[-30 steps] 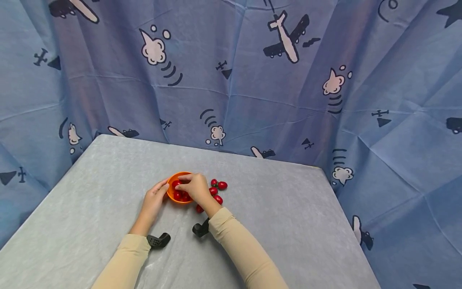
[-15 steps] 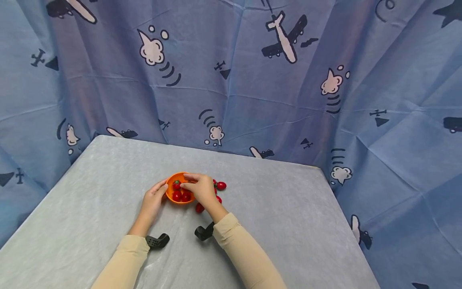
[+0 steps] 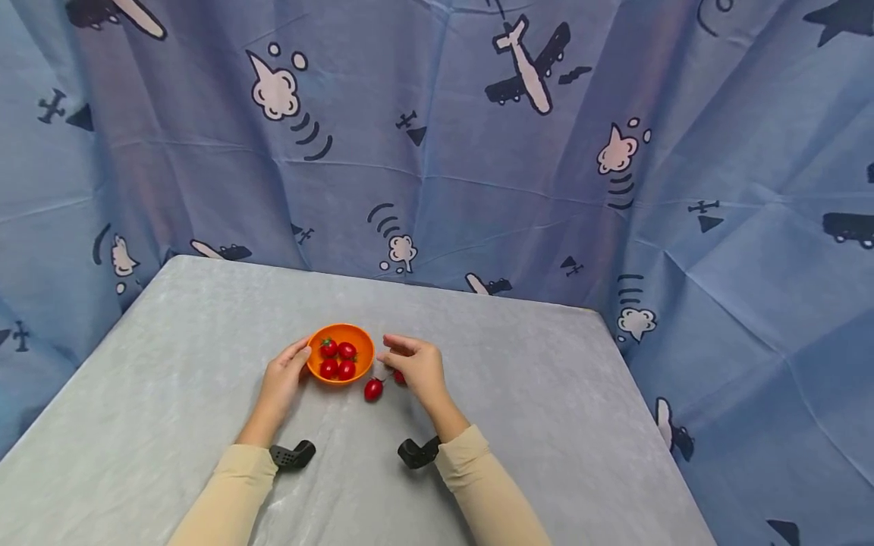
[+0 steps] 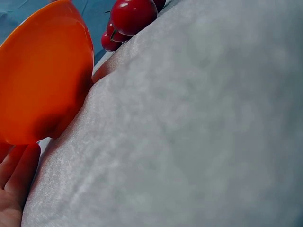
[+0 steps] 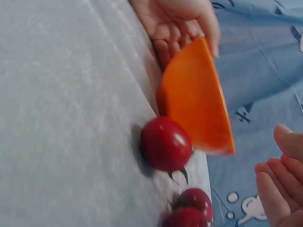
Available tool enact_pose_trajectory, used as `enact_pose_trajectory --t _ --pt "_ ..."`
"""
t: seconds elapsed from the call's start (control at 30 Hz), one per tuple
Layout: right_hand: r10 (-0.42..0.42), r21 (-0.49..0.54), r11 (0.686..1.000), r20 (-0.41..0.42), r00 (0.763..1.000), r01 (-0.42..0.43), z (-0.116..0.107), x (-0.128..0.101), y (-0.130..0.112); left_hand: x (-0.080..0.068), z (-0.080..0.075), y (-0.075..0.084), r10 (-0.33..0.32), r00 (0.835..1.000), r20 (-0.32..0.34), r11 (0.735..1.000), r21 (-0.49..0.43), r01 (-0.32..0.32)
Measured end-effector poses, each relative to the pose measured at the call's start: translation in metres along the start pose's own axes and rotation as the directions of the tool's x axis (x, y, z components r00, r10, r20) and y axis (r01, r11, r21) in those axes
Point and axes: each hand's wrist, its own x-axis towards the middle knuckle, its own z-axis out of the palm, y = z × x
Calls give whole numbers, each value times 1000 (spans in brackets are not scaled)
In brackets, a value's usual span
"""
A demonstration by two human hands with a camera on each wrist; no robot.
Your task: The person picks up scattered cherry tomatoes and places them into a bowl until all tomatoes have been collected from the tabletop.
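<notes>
Right hand [image 3: 418, 368] has withdrawn, fingers apart; left hand [image 3: 282, 373] grips the upward-facing bowl [image 3: 365, 352].

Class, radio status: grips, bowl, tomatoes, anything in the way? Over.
Left grip holds bowl. Right grip empty. Four tomatoes inside, loose tomatoes outside. Nothing visibly blocking.

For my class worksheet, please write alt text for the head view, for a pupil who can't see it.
A person's left hand holds the side of an orange bowl containing four tomatoes, while the right hand is by more tomatoes beside the bowl. Behind the pale grey table hangs a blue curtain printed with planes.
</notes>
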Motion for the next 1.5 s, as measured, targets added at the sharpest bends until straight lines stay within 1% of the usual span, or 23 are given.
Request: enact_pose_trajectory --t 0.1,0.2,0.3,0.4,0.53,0.67,0.73,0.93,1.17,1.33,1.5 --pt "-6 34 999 -2 1000 6 -7 -2 4 0 -1 0 -1 1000 1 1000 0 1" --pt "-19 28 999 -12 1000 19 -13 -6 9 0 -1 0 -5 1000 1 1000 6 5" --pt "-5 15 1000 -25 1000 6 -18 -9 13 0 0 -1 -9 1000 1 1000 0 9" --pt "-1 40 999 -37 999 3 -22 -10 16 0 0 -2 -9 1000 1 1000 -14 9" --pt "5 73 997 -33 999 -2 -26 -14 12 1 0 -1 -14 1000 12 1000 -17 14" --pt "0 59 998 -46 999 2 -28 -14 17 0 -2 -2 -28 1000 11 1000 4 28" --pt "1 62 998 -66 998 3 -28 -11 25 0 -3 -3 -35 999 8 999 14 35" --pt "0 51 999 -111 994 5 -30 -14 27 0 -3 -6 -38 999 10 999 11 38" --pt "24 46 999 -121 992 -18 -33 -17 32 -1 -2 -6 -34 999 9 999 -11 34" --pt "26 47 999 -113 993 -21 -34 -18 34 -1 -2 -4 -34 999 10 999 -1 34" --pt "27 42 999 -82 996 -23 -34 -16 36 -3 0 0 3 1000 12 1000 10 -3"
